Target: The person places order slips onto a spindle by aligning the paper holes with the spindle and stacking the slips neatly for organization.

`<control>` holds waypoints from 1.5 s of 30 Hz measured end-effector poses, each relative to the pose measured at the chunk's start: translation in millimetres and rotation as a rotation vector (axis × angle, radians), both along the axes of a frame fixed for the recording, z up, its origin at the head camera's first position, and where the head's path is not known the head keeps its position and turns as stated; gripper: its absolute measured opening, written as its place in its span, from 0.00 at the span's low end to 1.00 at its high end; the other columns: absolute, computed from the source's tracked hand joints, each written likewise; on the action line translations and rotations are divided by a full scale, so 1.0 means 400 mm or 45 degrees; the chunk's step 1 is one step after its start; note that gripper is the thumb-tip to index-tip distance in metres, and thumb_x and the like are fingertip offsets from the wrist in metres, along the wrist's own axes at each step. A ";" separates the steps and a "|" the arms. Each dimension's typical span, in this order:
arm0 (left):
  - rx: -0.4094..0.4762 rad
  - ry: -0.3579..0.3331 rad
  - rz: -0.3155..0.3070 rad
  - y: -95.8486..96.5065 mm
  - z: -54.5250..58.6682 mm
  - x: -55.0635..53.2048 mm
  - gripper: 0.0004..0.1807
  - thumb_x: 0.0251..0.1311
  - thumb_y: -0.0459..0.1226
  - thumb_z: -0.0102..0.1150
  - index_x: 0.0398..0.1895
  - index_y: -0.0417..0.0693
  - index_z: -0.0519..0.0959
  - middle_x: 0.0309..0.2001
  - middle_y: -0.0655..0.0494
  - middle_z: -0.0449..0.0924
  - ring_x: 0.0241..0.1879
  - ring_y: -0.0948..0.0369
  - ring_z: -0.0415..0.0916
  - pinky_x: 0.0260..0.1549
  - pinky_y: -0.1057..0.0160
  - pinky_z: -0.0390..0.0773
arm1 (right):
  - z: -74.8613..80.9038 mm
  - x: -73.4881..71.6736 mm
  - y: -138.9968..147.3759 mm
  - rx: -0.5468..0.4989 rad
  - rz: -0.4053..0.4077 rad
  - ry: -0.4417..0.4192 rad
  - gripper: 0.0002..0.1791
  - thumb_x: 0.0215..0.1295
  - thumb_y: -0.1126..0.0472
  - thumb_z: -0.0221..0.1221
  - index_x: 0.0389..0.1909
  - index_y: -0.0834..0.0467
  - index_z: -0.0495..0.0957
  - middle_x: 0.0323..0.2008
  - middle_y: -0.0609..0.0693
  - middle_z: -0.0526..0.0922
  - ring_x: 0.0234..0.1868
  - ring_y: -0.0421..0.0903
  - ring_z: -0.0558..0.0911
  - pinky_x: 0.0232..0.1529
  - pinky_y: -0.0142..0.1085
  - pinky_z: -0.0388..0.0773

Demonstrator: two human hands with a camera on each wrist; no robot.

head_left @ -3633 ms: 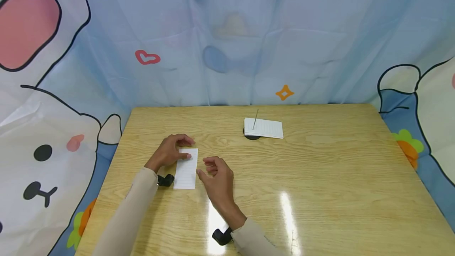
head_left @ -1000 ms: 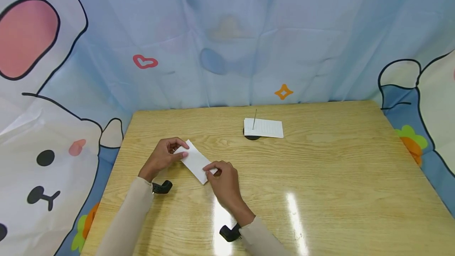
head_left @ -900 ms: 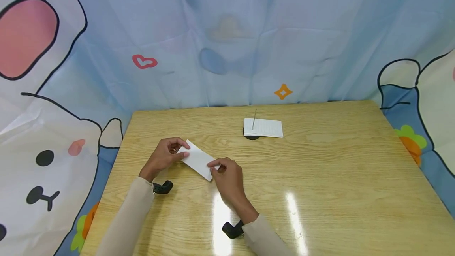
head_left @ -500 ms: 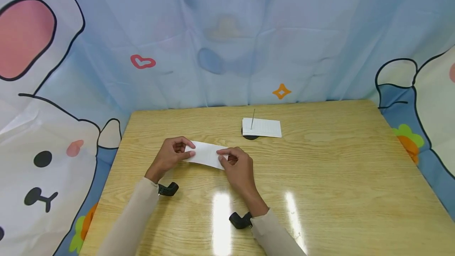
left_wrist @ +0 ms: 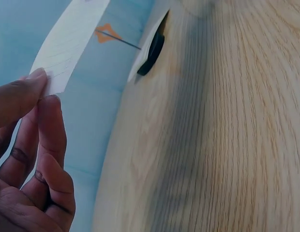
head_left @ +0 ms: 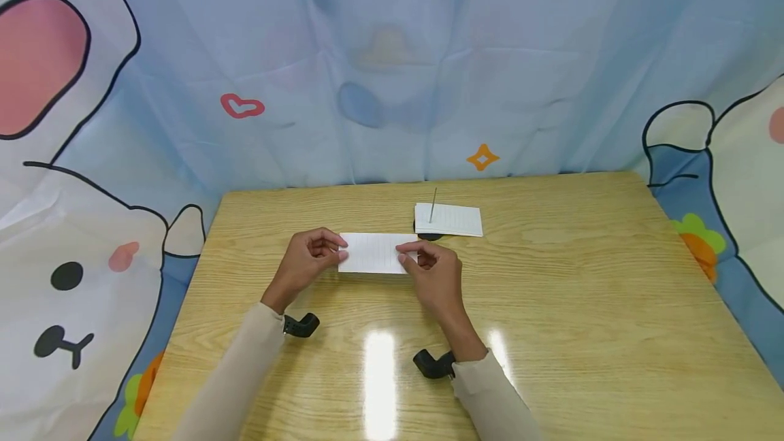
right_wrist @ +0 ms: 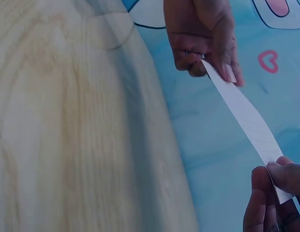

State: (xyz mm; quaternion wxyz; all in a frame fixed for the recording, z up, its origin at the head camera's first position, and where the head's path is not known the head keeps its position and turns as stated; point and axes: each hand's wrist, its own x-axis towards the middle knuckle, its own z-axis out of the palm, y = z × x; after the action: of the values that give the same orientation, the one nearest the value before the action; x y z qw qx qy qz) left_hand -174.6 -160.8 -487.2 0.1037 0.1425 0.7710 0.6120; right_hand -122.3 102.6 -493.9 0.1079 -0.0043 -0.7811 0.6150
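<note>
A white lined slip of paper is stretched sideways between the two hands, raised over the table. My left hand pinches its left end between thumb and fingertips; the left wrist view shows the thumb on the face of the paper slip. At the other end, my right hand pinches it the same way. Behind the right hand stands a bill spike, its thin metal rod rising through a small stack of lined slips. The spike's round black base shows under that stack.
The wooden table reaches back to a blue cartoon-printed curtain hanging at its far edge. Black camera mounts sit at both wrists.
The slip was lying on the table beside the left hand. Now both hands hold it lifted; it has turned from slanted to level and moved right and back, nearer the spike.
</note>
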 end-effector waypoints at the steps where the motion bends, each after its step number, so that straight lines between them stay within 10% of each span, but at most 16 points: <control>1: 0.001 0.002 0.007 0.004 0.002 0.000 0.16 0.68 0.37 0.72 0.52 0.33 0.83 0.38 0.49 0.86 0.39 0.34 0.80 0.43 0.47 0.84 | 0.004 -0.002 0.007 0.008 0.001 -0.002 0.05 0.67 0.65 0.72 0.42 0.57 0.92 0.33 0.55 0.87 0.29 0.46 0.73 0.30 0.30 0.69; 17: 0.063 0.122 0.003 0.094 0.048 -0.031 0.07 0.68 0.37 0.72 0.44 0.45 0.85 0.37 0.49 0.86 0.34 0.50 0.84 0.35 0.64 0.82 | 0.072 -0.040 0.100 0.082 -0.028 0.047 0.04 0.69 0.60 0.72 0.41 0.52 0.93 0.33 0.57 0.87 0.28 0.45 0.75 0.31 0.32 0.72; 37: 0.086 0.243 -0.118 0.204 0.135 -0.111 0.08 0.73 0.36 0.66 0.50 0.42 0.84 0.36 0.33 0.83 0.29 0.57 0.81 0.35 0.62 0.81 | 0.170 -0.100 0.205 0.104 -0.075 0.104 0.08 0.70 0.59 0.72 0.45 0.58 0.92 0.35 0.57 0.88 0.25 0.41 0.79 0.25 0.32 0.73; 45: 0.069 0.291 -0.137 0.248 0.158 -0.143 0.09 0.74 0.35 0.65 0.51 0.38 0.83 0.33 0.50 0.85 0.28 0.56 0.80 0.35 0.60 0.82 | 0.194 -0.122 0.242 0.137 -0.131 0.102 0.08 0.69 0.61 0.72 0.45 0.58 0.92 0.33 0.48 0.87 0.27 0.44 0.81 0.27 0.31 0.75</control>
State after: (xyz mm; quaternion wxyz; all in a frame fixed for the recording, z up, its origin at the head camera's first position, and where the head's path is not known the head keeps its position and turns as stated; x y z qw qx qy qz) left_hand -231.8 -61.7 -423.8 0.0442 0.2552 0.7522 0.6059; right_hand -171.2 199.2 -416.5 0.1707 -0.0141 -0.8068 0.5654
